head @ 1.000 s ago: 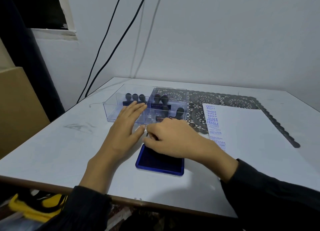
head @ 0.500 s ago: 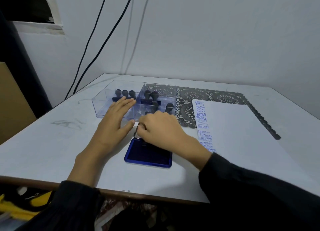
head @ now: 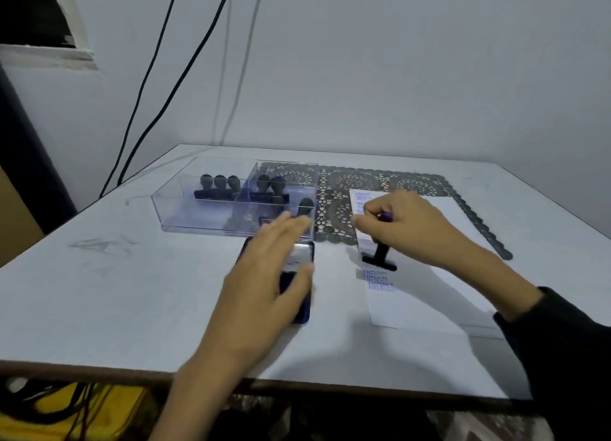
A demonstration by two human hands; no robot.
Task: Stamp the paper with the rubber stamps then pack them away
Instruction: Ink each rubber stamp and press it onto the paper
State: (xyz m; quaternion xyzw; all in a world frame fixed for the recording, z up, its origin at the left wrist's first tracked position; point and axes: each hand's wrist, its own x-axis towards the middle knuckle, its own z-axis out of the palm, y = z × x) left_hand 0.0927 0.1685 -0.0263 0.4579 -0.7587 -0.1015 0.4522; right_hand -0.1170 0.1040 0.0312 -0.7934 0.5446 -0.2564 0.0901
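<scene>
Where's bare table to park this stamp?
Widest: near-left of the table, bounded by the clear tray, ink pad and front edge. Also the strip behind the lace mat. Crowded: the narrow gap between ink pad and paper.

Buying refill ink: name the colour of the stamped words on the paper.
Blue-violet; the stamped words show best in the head view.

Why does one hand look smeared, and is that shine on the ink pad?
Head view: the left hand is motion-blurred, while the right hand gripping the stamp looks sharper; head view shows a pale glare patch on the ink pad.
</scene>
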